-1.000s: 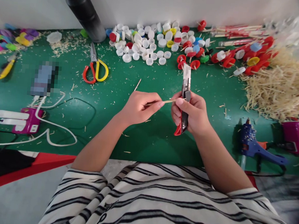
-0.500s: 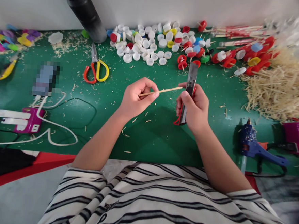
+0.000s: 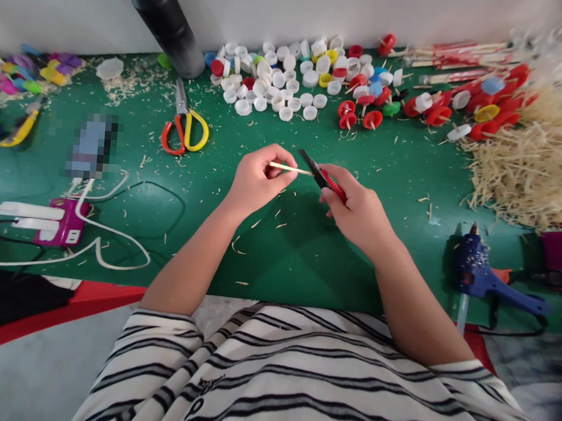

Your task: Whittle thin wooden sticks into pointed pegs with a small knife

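My left hand [image 3: 263, 178] pinches a thin wooden stick [image 3: 288, 168] that points to the right. Its free end meets the blade side of a red and black utility knife [image 3: 322, 177]. That knife sits in my closed right hand [image 3: 353, 209], its dark blade slanting up and to the left. Whether the blade actually touches the wood I cannot tell. Both hands are above the green table [image 3: 277, 261], where a few pale shavings [image 3: 280, 225] lie below them.
Bottle caps [image 3: 271, 75] and caps with sticks through them [image 3: 371, 119] lie along the back. Scissors [image 3: 185, 124], a phone [image 3: 90, 143] and a power adapter [image 3: 63, 222] are left. A shavings heap [image 3: 529, 170] and blue glue gun [image 3: 479, 269] are right.
The knife has swung from nearly upright to slanting left, and my right hand has turned with it toward the stick. The stick, once angled up to the right, now tips slightly down.
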Motion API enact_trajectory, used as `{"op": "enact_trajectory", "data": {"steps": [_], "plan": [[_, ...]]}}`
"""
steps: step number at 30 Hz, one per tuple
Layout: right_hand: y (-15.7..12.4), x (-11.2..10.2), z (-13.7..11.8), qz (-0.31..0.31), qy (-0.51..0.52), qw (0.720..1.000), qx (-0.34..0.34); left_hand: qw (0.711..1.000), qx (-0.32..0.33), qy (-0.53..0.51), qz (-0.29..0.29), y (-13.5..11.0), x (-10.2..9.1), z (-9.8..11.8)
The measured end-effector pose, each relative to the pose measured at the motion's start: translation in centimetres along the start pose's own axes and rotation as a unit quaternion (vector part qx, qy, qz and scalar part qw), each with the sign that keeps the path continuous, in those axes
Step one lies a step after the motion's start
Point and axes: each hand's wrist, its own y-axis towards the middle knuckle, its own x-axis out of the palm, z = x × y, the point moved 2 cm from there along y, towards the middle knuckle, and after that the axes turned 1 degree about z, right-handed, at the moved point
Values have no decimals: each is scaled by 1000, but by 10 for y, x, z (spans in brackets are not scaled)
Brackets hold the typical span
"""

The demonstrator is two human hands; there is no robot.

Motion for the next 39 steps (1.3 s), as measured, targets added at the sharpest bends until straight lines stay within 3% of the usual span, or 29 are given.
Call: {"op": "enact_trajectory", "data": {"steps": [10,18,27,33,39], "plan": [[0,1,6,31,-30,999,-31,967,-35,-252,17,8,-3,-16],[0,0,5,-10,-57,998,-33,965,-36,-258,33,11,-6,-18],[0,-2,1,-28,-91,995,-43,964,35,-261,47,14,-6,-20],[-1,-2,1,-34,-102,993,-50,960,12,-269,71,13,-4,-11],[-2,-1,2,-44,-116,990,-73,936,-18,-347,45,13,-3,2]]}}
